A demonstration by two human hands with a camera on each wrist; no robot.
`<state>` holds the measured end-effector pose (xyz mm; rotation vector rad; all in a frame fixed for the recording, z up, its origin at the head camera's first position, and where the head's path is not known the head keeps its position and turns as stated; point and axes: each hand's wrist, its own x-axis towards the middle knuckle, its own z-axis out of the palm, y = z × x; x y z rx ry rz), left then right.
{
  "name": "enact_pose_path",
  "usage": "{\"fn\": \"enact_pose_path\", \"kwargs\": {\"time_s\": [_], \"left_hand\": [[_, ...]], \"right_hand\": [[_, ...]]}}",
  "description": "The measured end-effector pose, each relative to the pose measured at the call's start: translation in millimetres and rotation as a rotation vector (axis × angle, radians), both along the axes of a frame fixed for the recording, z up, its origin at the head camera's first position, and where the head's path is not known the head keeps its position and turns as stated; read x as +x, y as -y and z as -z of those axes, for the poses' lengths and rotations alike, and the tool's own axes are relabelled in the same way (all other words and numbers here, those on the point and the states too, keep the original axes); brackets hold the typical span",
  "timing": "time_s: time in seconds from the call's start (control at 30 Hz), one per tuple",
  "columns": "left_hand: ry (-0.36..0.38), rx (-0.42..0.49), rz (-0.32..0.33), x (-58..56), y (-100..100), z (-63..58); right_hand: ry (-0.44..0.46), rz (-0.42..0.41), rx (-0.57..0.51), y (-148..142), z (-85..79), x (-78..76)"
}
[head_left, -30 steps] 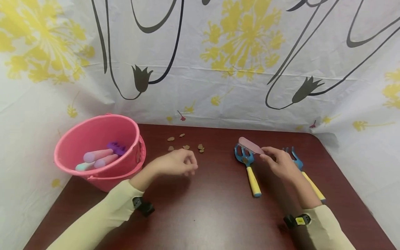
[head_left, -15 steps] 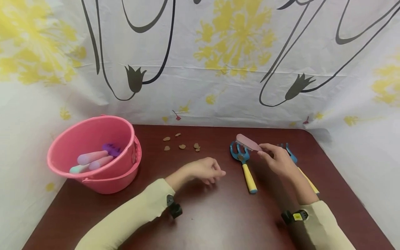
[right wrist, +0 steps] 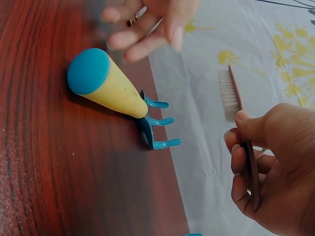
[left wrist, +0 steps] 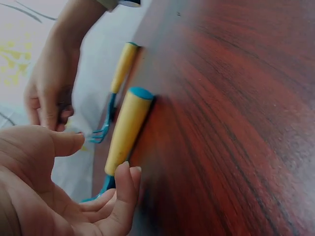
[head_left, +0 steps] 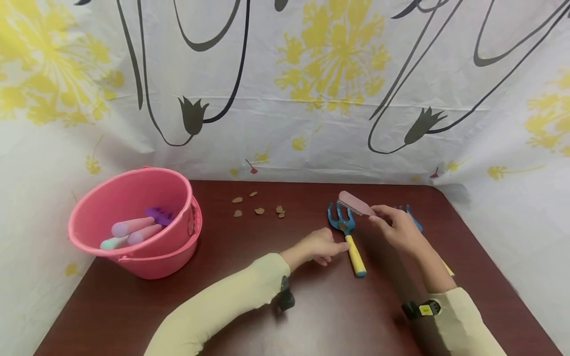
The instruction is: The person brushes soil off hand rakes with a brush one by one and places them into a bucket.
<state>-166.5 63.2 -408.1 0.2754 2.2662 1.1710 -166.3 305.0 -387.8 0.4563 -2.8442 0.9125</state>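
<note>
My right hand grips a small brush by its handle, holding it over the tines of a toy garden fork. The brush has a pink back, and its pale bristles show in the right wrist view. That garden fork, with blue tines and a yellow handle, lies on the table. Close beside its handle is my left hand, fingers loosely extended and thumb apart. In the left wrist view the fingertips overlap the lower part of the yellow handle. A brown bit sits on the fork's blue head.
A second blue-and-yellow garden fork lies partly hidden behind the right hand. Pink nested buckets stand at left, holding pastel-handled tools and a purple piece. Several brown flakes are scattered near the table's back edge, before a patterned cloth.
My left hand has moved right, from beside the buckets and flakes to the near garden fork's handle. The right hand keeps the brush over the tines, almost still.
</note>
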Motion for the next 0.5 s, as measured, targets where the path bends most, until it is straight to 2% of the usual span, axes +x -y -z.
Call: {"fn": "enact_pose_path", "kwargs": {"time_s": [0.1,0.3,0.5], "left_hand": [[-0.045,-0.072,-0.001,-1.2,-11.2,4.4],[-0.206,-0.295,0.031,0.0,-34.3,4.6],[-0.272,-0.495,0.033,1.3,-55.7,4.6]], "right_hand": [[-0.010,0.000,-0.004,0.2,-0.6,0.7],[-0.027,0.002,-0.009,-0.5,-10.2,2.1],[-0.062,0.007,-0.006,-3.7,-11.9,1.8]]}}
